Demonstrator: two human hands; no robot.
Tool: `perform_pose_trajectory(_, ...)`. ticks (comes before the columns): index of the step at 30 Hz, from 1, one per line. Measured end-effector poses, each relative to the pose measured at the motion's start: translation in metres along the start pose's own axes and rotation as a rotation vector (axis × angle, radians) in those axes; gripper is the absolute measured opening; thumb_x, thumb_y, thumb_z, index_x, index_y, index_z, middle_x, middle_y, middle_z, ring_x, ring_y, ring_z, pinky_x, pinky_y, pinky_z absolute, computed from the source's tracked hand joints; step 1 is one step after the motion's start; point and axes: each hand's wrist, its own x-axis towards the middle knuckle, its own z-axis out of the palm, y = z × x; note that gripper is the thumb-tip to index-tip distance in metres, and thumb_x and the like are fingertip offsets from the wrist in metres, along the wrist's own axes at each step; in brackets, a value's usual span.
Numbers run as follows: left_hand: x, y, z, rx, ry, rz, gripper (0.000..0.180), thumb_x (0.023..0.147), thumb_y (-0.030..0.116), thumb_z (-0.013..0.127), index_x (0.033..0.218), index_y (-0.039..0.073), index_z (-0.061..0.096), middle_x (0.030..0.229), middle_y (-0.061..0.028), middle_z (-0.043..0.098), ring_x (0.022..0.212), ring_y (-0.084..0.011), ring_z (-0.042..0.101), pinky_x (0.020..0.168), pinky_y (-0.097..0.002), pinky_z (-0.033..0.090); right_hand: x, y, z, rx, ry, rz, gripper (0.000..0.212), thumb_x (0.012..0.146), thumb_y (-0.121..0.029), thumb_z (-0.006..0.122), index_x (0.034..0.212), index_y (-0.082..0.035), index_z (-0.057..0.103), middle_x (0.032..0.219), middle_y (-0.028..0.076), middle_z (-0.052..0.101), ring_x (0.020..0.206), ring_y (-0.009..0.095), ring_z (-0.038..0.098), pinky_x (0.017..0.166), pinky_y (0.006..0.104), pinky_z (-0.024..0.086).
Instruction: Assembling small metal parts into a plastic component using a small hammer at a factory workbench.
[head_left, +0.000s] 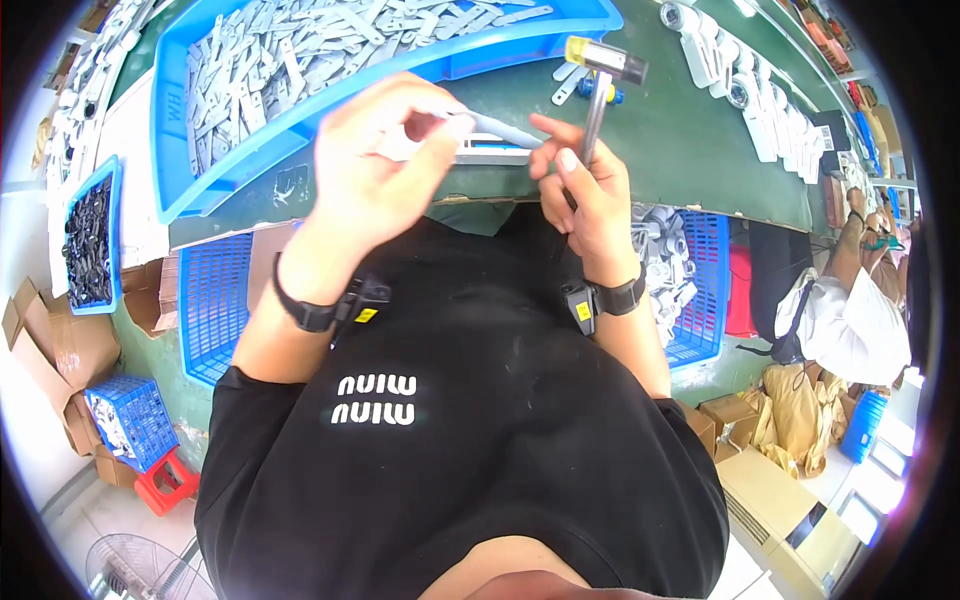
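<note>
Over the near edge of the green table, my left hand [385, 165] is closed, thumb and fingers pinching a long, light-grey plastic piece [505, 132]. That piece points to the right, and its other end lies close to my right fingers. My right hand [592, 200] is wrapped round the handle of a small mallet [597, 110]. The mallet stands head up, with one yellow face and one black face on a metal head. I cannot tell whether the right index finger touches the grey piece. Glare washes out part of the left hand.
A large blue tray [390, 88] of flat grey pieces stands beyond my hands. White assembled parts [745, 95] line the table's right. A smaller blue tray [117, 200] holds black pieces at left. Blue baskets [215, 310] sit below the table edge. Another person's arm [850, 240] shows far right.
</note>
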Motion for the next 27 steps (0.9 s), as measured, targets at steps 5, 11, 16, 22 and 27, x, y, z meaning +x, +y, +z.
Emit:
perform_pose_trajectory(5,-0.018,-0.007,0.013,0.117,-0.029,-0.101,0.014,0.088,0.004,0.083,0.099,0.002,0.075,0.091,-0.0100,0.072,0.080,-0.0206,0.069,0.076,-0.0347,0.052,-0.004,0.011,0.019,-0.074,0.122,0.001,0.018,0.109,-0.008,0.067,0.124,0.002,0.071,0.090,0.004,0.073,0.049,0.002,0.045,0.043,0.0220,0.033)
perform_pose_trajectory(11,-0.017,-0.018,0.008,0.597,-0.067,0.119,0.045,0.085,0.020,0.086,0.126,0.007,0.072,0.101,-0.0115,0.076,0.101,-0.0333,0.071,0.095,-0.0470,0.052,0.007,-0.004,0.015,-0.353,0.256,0.055,0.016,0.102,-0.017,0.079,0.105,-0.002,0.076,0.076,-0.001,0.068,0.051,0.002,0.048,0.044,0.0219,0.033)
perform_pose_trajectory(16,-0.024,-0.035,0.004,0.559,-0.200,0.038,0.049,0.087,0.016,0.086,0.133,0.008,0.070,0.109,-0.0102,0.079,0.101,-0.0318,0.074,0.092,-0.0417,0.057,0.017,-0.008,0.019,-0.553,0.215,0.153,0.017,0.099,-0.019,0.080,0.101,-0.002,0.078,0.074,-0.003,0.066,0.057,0.002,0.051,0.050,0.0226,0.037)
perform_pose_trajectory(22,-0.025,-0.039,0.002,0.545,-0.241,0.023,0.033,0.087,0.016,0.086,0.117,0.006,0.076,0.103,-0.0109,0.079,0.095,-0.0327,0.074,0.087,-0.0426,0.059,0.025,-0.012,0.023,-0.670,0.212,0.192,0.016,0.098,-0.017,0.081,0.097,-0.001,0.079,0.073,-0.005,0.064,0.060,0.003,0.050,0.053,0.0239,0.038)
perform_pose_trajectory(27,-0.026,-0.053,-0.001,0.467,-0.225,0.128,0.017,0.087,0.015,0.085,0.098,0.004,0.078,0.096,-0.0094,0.078,0.091,-0.0318,0.073,0.083,-0.0423,0.058,0.032,-0.017,0.025,-0.836,0.203,0.162,0.020,0.095,-0.020,0.083,0.097,-0.001,0.079,0.068,-0.006,0.061,0.060,0.003,0.049,0.054,0.0250,0.037)
